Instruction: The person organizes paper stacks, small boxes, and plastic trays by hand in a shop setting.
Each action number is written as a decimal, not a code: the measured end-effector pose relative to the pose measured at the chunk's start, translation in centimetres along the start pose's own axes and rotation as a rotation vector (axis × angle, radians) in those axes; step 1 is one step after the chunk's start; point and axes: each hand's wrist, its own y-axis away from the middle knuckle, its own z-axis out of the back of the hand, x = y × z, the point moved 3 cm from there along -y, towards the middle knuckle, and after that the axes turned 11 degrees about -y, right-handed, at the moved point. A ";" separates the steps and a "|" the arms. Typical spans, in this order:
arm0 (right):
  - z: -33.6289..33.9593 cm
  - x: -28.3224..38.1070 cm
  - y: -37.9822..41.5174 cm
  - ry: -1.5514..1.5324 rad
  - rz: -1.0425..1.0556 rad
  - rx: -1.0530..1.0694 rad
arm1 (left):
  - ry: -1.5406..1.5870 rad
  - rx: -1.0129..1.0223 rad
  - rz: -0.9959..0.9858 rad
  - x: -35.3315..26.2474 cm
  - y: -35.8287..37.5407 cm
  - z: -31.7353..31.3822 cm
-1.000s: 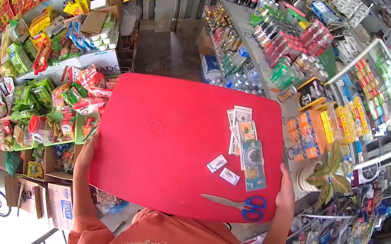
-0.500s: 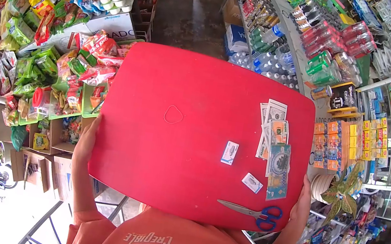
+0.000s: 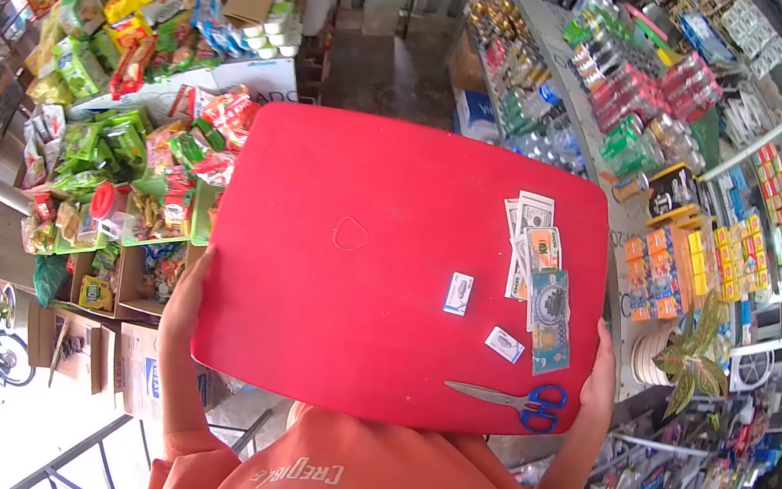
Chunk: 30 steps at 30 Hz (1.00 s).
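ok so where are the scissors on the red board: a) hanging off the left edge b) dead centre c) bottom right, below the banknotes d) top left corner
c: the scissors lie near the bottom right edge of the red board, just below the banknotes.

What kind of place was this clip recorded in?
Most likely a small grocery or convenience shop. Hanging snack packets fill the left side, shelves of bottled drinks run along the right, and a glass display case holds small boxed goods.
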 end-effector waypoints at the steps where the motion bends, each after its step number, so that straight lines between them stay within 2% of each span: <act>1: -0.1 -0.1 -0.7 -0.014 -0.016 0.035 | 0.004 0.017 -0.058 0.5 0.0 0.4; 5: 0.6 0.4 -2.5 -0.016 -0.021 0.082 | 0.097 0.041 -0.097 -0.2 0.6 -0.4; 10: -0.9 1.6 -7.2 0.022 0.017 0.105 | 0.320 0.044 -0.051 -1.6 -2.2 -1.4; 14: -1.1 4.0 -10.8 0.093 0.029 0.083 | 0.391 0.037 -0.035 -4.3 -2.7 -4.6; 19: -3.0 6.4 -17.9 0.110 -0.001 0.104 | 0.426 0.031 -0.036 -8.0 -6.5 -7.9; 23: -5.4 8.3 -25.3 0.180 0.042 0.114 | 0.383 -0.067 -0.038 -11.0 -10.2 -10.7; 27: -9.5 10.6 -29.0 0.248 0.007 0.097 | 0.409 -0.111 0.005 -11.4 -15.4 -12.1; 30: -10.5 11.3 -34.5 0.185 -0.002 0.156 | 0.403 -0.165 0.045 -11.9 -18.7 -13.5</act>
